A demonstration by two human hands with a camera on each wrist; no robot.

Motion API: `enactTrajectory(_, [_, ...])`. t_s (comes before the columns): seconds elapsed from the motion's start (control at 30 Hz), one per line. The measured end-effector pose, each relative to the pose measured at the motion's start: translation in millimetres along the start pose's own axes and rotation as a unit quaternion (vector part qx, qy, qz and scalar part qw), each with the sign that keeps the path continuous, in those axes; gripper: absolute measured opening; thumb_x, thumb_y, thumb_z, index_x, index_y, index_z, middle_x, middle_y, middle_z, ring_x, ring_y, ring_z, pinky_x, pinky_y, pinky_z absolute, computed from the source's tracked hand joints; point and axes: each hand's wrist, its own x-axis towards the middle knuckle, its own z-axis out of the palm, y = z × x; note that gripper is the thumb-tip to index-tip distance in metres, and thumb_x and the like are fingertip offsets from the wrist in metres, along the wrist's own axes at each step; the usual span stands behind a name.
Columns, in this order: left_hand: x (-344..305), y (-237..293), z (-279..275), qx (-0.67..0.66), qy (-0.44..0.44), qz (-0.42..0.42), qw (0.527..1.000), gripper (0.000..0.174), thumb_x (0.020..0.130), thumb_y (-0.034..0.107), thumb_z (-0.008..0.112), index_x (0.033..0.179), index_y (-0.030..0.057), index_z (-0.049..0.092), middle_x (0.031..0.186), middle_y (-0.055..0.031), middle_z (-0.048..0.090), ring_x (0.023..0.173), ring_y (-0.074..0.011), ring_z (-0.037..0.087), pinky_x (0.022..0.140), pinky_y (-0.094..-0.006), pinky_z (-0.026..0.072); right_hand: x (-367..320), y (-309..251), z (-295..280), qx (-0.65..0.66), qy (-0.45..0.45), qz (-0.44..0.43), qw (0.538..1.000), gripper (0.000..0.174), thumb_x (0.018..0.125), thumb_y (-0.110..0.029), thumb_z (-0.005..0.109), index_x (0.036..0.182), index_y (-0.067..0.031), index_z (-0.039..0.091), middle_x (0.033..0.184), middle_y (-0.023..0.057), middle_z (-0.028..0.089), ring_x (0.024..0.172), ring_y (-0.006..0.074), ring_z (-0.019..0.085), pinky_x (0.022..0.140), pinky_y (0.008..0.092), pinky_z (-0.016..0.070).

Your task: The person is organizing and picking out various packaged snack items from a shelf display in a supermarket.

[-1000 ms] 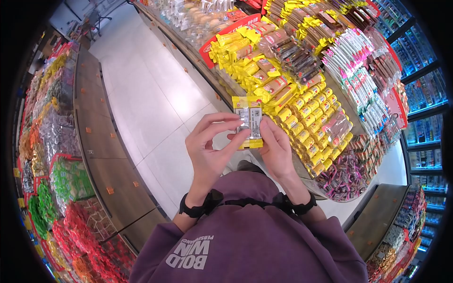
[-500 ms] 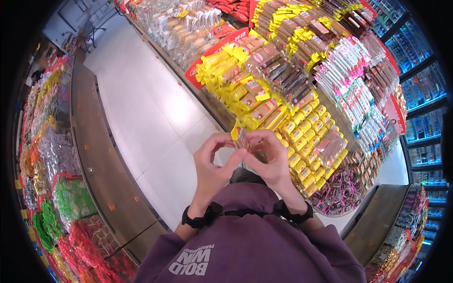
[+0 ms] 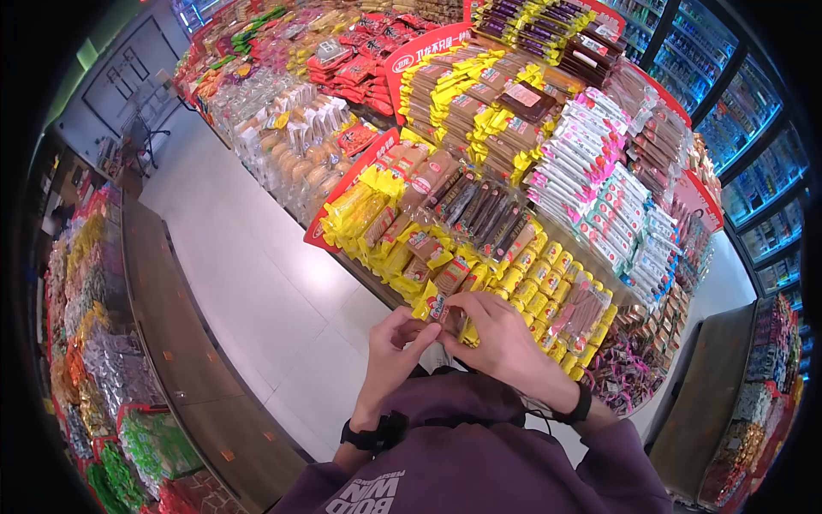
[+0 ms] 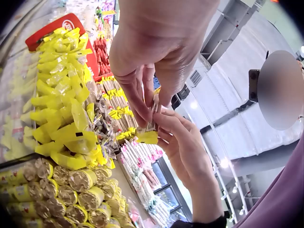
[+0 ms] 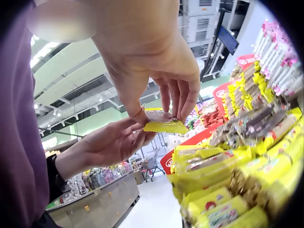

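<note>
Pinching the snack packet (image 5: pixel 164 124) from both sides, the fingers (image 5: pixel 183 100) of the right hand (image 5: pixel 152 57) curl down over its upper edge, with the thumb pressed against its near face. The left hand (image 5: pixel 114 142) grips the opposite end between thumb and curled fingertips. Both hands meet at the packet, and their fingertips touch or nearly touch. The packet has a yellow sealed edge and a darker middle. It is held in the air in front of the chest, just before the front edge of the display stand (image 3: pixel 347 190). Yellow packs (image 3: pixel 368 210) lie in rows on the stand directly behind the hands. Black wrist straps (image 3: pixel 374 434) sit on both forearms, above the sleeves of a purple sweatshirt (image 3: pixel 462 463). A white tiled floor (image 3: pixel 257 257) runs to the left of the stand. Refrigerated cabinets (image 3: pixel 753 146) line the far right.
</note>
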Motion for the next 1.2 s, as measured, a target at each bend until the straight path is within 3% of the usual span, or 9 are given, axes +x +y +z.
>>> enactTrajectory(0.1, [6.0, 10.3, 10.2, -0.069, -0.006, 0.013, 0.998, 0.019, 0.097, 0.005, 0.061, 0.112, -0.0054, 0.06, 0.103, -0.0122, 0.07, 0.088, -0.0169, 0.07, 0.082, -0.0285, 0.0561, 27.4, -3.8, -37.0, -0.088, 0.008, -0.062, 0.994, 0.034, 0.076, -0.013, 0.073, 0.105, -0.0021, 0.059, 0.091, 0.0156, 0.063, 0.087, 0.0345, 0.064, 0.079, 0.0439, 0.0517])
enactTrajectory(0.23, [16.2, 4.2, 0.0, 0.01, -0.015, 0.021, 1.0, 0.022, 0.1, 0.01, 0.055, 0.115, -0.0048, 0.06, 0.108, -0.0139, 0.069, 0.091, -0.0208, 0.07, 0.079, -0.0311, 0.0558, 101.9, 11.5, -82.4, -0.233, 0.082, -0.154, 0.957, 0.025, 0.079, -0.013, 0.069, 0.098, -0.0016, 0.058, 0.08, 0.014, 0.063, 0.08, 0.0334, 0.064, 0.073, 0.0461, 0.0508])
enactTrajectory(0.37, [13.4, 11.6, -7.7, 0.042, 0.017, 0.025, 0.999, 0.017, 0.099, 0.008, 0.057, 0.109, -0.0031, 0.064, 0.105, -0.0104, 0.071, 0.088, -0.0167, 0.07, 0.077, -0.0282, 0.0547, 192.9, 61.1, -105.6, -0.264, 0.089, -0.116, 0.953, 0.023, 0.076, -0.016, 0.071, 0.088, 0.0009, 0.061, 0.075, 0.018, 0.065, 0.072, 0.0382, 0.066, 0.068, 0.0487, 0.0531])
enactTrajectory(0.5, [4.8, 11.6, -20.7, 0.065, 0.054, 0.029, 0.996, 0.016, 0.099, 0.009, 0.057, 0.106, -0.0017, 0.066, 0.102, -0.0099, 0.071, 0.085, -0.0158, 0.07, 0.075, -0.0275, 0.0541, 254.5, 91.5, -109.2, -0.358, 0.067, -0.054, 0.93, 0.027, 0.079, -0.022, 0.069, 0.096, -0.0012, 0.066, 0.082, 0.0158, 0.07, 0.08, 0.0344, 0.069, 0.072, 0.0442, 0.0559])
enactTrajectory(0.63, [-1.0, 12.0, -32.0, 0.071, 0.08, 0.02, 0.994, 0.016, 0.099, 0.01, 0.057, 0.105, -0.0013, 0.066, 0.1, -0.0095, 0.071, 0.084, -0.0155, 0.069, 0.074, -0.0277, 0.0538, 271.7, 106.5, -99.7, -0.339, 0.061, -0.069, 0.936, 0.023, 0.077, -0.02, 0.07, 0.084, 0.0016, 0.066, 0.082, 0.0226, 0.068, 0.08, 0.0397, 0.068, 0.071, 0.0482, 0.0555])
enactTrajectory(0.87, [2.2, 14.2, -32.8, 0.069, 0.086, 0.029, 0.993, 0.017, 0.1, 0.012, 0.057, 0.104, -0.0015, 0.066, 0.099, -0.0091, 0.071, 0.084, -0.0155, 0.069, 0.073, -0.0278, 0.0537, 270.2, 124.5, -90.6, -0.413, 0.052, -0.08, 0.906, 0.034, 0.084, -0.033, 0.072, 0.087, 0.0006, 0.067, 0.087, 0.021, 0.069, 0.086, 0.0369, 0.068, 0.074, 0.0465, 0.0551])
enactTrajectory(0.97, [4.3, 15.2, -30.0, 0.085, 0.084, 0.029, 0.992, 0.021, 0.101, 0.014, 0.055, 0.104, -0.0042, 0.065, 0.1, -0.0137, 0.07, 0.082, -0.0185, 0.069, 0.072, -0.0296, 0.0535, 247.0, 99.5, -70.6, -0.412, 0.165, -0.25, 0.861, 0.035, 0.086, -0.033, 0.071, 0.085, 0.0012, 0.065, 0.085, 0.0206, 0.068, 0.087, 0.0363, 0.068, 0.072, 0.046, 0.0545])
enactTrajectory(1.03, [4.5, 11.8, -30.2, 0.073, 0.083, 0.026, 0.993, 0.02, 0.101, 0.014, 0.056, 0.104, -0.0037, 0.065, 0.099, -0.0124, 0.071, 0.083, -0.0176, 0.069, 0.073, -0.029, 0.0534, 213.6, 69.2, -44.7, -0.304, 0.064, -0.193, 0.931, 0.037, 0.087, -0.034, 0.069, 0.084, 0.0024, 0.063, 0.078, 0.0191, 0.066, 0.08, 0.0376, 0.067, 0.069, 0.0473, 0.0541])
enactTrajectory(1.2, [6.3, 8.9, -30.5, 0.064, 0.08, 0.018, 0.995, 0.017, 0.1, 0.011, 0.056, 0.105, -0.0022, 0.066, 0.099, -0.0097, 0.071, 0.084, -0.0158, 0.068, 0.074, -0.0279, 0.0534, 146.1, 73.1, 17.2, -0.202, -0.132, -0.107, 0.965, 0.035, 0.09, -0.03, 0.064, 0.093, 0.0043, 0.059, 0.068, 0.0214, 0.063, 0.066, 0.042, 0.065, 0.06, 0.0472, 0.0539])
